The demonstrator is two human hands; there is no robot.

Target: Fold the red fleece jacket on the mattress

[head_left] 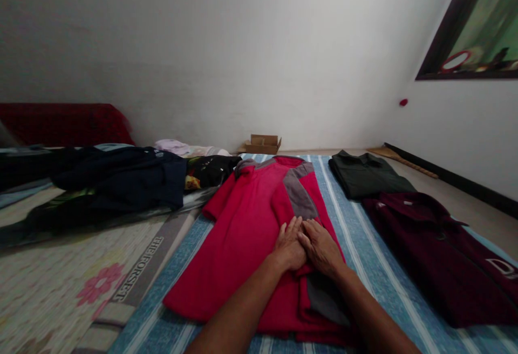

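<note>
Hands pressed flat on a red shirt (246,235) that lies spread on a blue striped mat (364,246), collar pointing to 12 o'clock. Left hand (288,245) and right hand (321,247) lie side by side on the folded-in right part of the shirt, touching at the thumbs, palms down, fingers straight and close together, gripping nothing. Shirt has grey shoulder panels; its right side is doubled over toward the middle, with a grey strip showing at the lower edge just beneath the right forearm. One sleeve still sticks out at 10 o'clock from the hands. At 3 o'clock, near the red shirt but apart from it, a maroon shirt (437,257) lies folded on the same mat. At 1 o'clock, a dark green shirt (366,177) lies folded, its near edge touching the maroon one. At 10 o'clock, a loose pile of dark clothes (117,181) sits on a flowered sheet (60,284), which borders the mat on the left. At 12 o'clock, against the white wall (243,46), a small cardboard box (262,144) stands on the floor. At 2 o'clock, high up, a dark-framed picture (477,25) hangs on the side wall.
</note>
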